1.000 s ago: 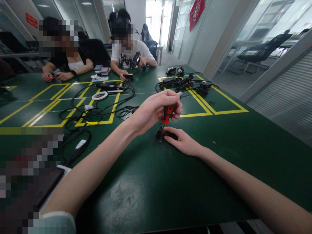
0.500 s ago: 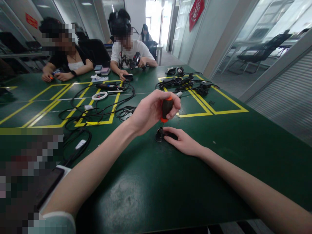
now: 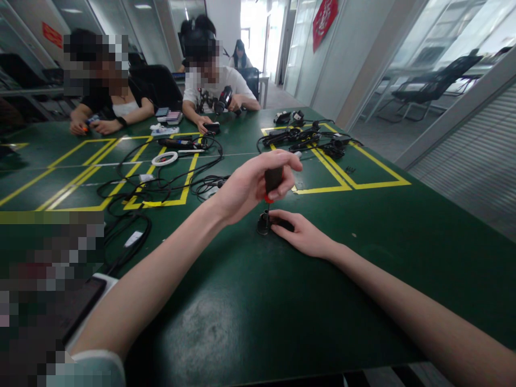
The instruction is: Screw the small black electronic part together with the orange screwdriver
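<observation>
Held upright in my left hand (image 3: 253,180) is a screwdriver (image 3: 273,181) with a dark handle and orange-red trim. Fingers wrap the handle, and the thin shaft points straight down. Below it a small round black part (image 3: 263,223) with a short raised post lies on the green table (image 3: 250,312). The shaft's tip reaches into or just beside this part; I cannot tell which. From the right side, my right hand (image 3: 300,232) pinches the black part's edge between thumb and fingers, resting on the tabletop.
Black cables (image 3: 161,183) sprawl on the left, near a white ring (image 3: 164,158). More black cabled devices (image 3: 302,137) lie at the back right, by yellow tape lines. Across the table a co-worker holds a power drill (image 3: 224,99); another person sits at the left. Small screws (image 3: 350,170) lie to the right.
My left index finger and thumb have shifted over the screwdriver's top, covering its orange end, and the handle has turned slightly. My right hand and the black part stay in place.
</observation>
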Motion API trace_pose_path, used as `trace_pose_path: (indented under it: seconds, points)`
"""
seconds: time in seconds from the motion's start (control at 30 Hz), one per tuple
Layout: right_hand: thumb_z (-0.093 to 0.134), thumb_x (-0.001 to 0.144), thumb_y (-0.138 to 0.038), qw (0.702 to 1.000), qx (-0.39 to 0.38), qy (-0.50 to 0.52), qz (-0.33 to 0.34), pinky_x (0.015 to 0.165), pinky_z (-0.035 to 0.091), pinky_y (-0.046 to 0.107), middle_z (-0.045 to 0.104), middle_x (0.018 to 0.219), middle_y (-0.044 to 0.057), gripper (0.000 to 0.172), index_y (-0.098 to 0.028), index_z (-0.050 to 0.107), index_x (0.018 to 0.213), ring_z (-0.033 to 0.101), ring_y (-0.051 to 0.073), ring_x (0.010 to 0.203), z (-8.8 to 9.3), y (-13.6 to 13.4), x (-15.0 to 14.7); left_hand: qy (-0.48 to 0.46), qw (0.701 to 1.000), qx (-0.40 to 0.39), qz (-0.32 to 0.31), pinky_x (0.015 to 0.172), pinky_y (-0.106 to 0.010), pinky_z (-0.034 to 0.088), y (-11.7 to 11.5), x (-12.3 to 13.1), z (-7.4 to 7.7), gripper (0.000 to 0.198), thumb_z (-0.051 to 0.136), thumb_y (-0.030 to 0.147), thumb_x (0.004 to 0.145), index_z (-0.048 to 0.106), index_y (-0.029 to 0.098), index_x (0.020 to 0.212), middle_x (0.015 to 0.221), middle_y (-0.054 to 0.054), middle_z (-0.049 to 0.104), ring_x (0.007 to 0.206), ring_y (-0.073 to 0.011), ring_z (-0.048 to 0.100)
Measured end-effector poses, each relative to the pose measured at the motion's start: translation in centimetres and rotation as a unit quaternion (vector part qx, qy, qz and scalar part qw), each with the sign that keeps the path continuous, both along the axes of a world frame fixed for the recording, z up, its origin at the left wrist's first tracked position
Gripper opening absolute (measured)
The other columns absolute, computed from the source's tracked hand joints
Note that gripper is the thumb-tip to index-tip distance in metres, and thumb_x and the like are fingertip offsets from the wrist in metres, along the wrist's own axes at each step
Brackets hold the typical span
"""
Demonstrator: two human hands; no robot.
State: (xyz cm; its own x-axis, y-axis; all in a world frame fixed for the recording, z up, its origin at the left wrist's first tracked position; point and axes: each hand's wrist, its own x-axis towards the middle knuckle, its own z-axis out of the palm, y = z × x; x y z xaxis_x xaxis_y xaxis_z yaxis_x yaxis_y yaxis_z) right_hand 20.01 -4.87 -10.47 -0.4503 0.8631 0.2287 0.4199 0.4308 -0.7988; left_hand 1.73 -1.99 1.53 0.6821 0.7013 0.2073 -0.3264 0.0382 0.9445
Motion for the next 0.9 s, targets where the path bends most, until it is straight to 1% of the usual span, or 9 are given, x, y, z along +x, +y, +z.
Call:
trace_pose_path:
  seconds: [0.13,0.27,0.33,0.43,0.5,0.57,0.7,0.77,0.9]
  points:
    - [0.058,0.096,-0.021,1.0,0.0,-0.003,-0.005,0.108,0.056,0.048,0.078,0.126,0.009,0.035,-0.022,0.07,0.129,0.073,0.027,0.116,-0.1,0.0,0.03,-0.008,1.0,0.0,-0.002,0.055,-0.025,0.042,0.3,-0.15,-0.26,0.035,0.054,0.044,0.09,0.063,0.014,0.075,0.061,0.0,0.05,0.056,-0.0109,0.048]
    - [0.058,0.096,-0.021,1.0,0.0,-0.001,-0.002,0.109,0.055,0.047,0.077,0.128,0.009,0.034,-0.02,0.071,0.127,0.073,0.026,0.117,-0.27,0.02,0.09,-0.023,1.0,0.002,-0.007,0.064,-0.022,0.047,0.16,-0.15,-0.46,0.021,0.065,0.035,0.085,0.059,0.016,0.08,0.071,0.0,0.059,0.066,-0.01,0.056]
    - [0.058,0.097,-0.021,1.0,-0.004,0.002,0.001,0.109,0.055,0.046,0.077,0.127,0.009,0.033,-0.021,0.071,0.126,0.073,0.026,0.117,-0.28,0.02,0.1,-0.019,1.0,0.002,-0.008,0.065,-0.021,0.046,-0.03,-0.1,-0.45,0.023,0.072,0.033,0.081,0.054,0.018,0.083,0.072,0.002,0.062,0.067,-0.0094,0.057]
    - [0.058,0.097,-0.022,1.0,-0.008,0.004,-0.002,0.108,0.055,0.047,0.078,0.126,0.009,0.032,-0.02,0.071,0.126,0.073,0.026,0.116,-0.24,0.01,0.09,-0.013,1.0,-0.001,-0.01,0.057,-0.02,0.04,-0.21,-0.07,-0.37,0.031,0.076,0.033,0.079,0.048,0.02,0.082,0.067,0.005,0.059,0.059,-0.0076,0.051]
    - [0.058,0.097,-0.023,1.0,-0.007,0.003,0.0,0.107,0.056,0.047,0.078,0.126,0.009,0.032,-0.02,0.071,0.127,0.073,0.026,0.115,-0.2,0.01,0.08,-0.013,1.0,-0.002,-0.011,0.053,-0.02,0.035,-0.17,-0.1,-0.32,0.03,0.075,0.034,0.08,0.049,0.02,0.082,0.063,0.006,0.054,0.054,-0.0068,0.046]
    - [0.058,0.097,-0.022,1.0,-0.003,0.002,0.003,0.107,0.056,0.047,0.078,0.126,0.009,0.033,-0.021,0.071,0.126,0.073,0.026,0.116,-0.17,0.02,0.06,-0.011,1.0,0.002,-0.014,0.053,-0.021,0.035,0.0,-0.15,-0.29,0.025,0.069,0.039,0.085,0.056,0.018,0.082,0.061,0.004,0.051,0.054,-0.0078,0.045]
    - [0.058,0.096,-0.021,1.0,-0.001,0.001,-0.001,0.108,0.055,0.047,0.077,0.127,0.008,0.034,-0.023,0.071,0.128,0.073,0.027,0.117,-0.18,0.03,0.06,-0.008,1.0,0.0,-0.012,0.057,-0.025,0.042,0.36,-0.19,-0.34,0.038,0.053,0.048,0.092,0.064,0.015,0.077,0.061,0.0,0.049,0.056,-0.0112,0.049]
    - [0.058,0.096,-0.021,1.0,0.0,-0.001,-0.002,0.108,0.055,0.048,0.077,0.128,0.009,0.034,-0.022,0.071,0.128,0.073,0.027,0.117,-0.21,0.03,0.08,-0.01,1.0,-0.003,-0.009,0.058,-0.026,0.043,0.43,-0.16,-0.42,0.037,0.053,0.046,0.092,0.063,0.015,0.075,0.062,0.0,0.05,0.057,-0.0115,0.05]
    - [0.058,0.097,-0.022,1.0,-0.003,-0.001,-0.001,0.109,0.055,0.048,0.076,0.129,0.01,0.033,-0.02,0.071,0.127,0.072,0.027,0.118,-0.3,0.04,0.1,-0.019,1.0,0.0,-0.011,0.065,-0.024,0.048,0.25,-0.11,-0.57,0.023,0.062,0.038,0.087,0.06,0.016,0.08,0.07,0.0,0.058,0.066,-0.0114,0.056]
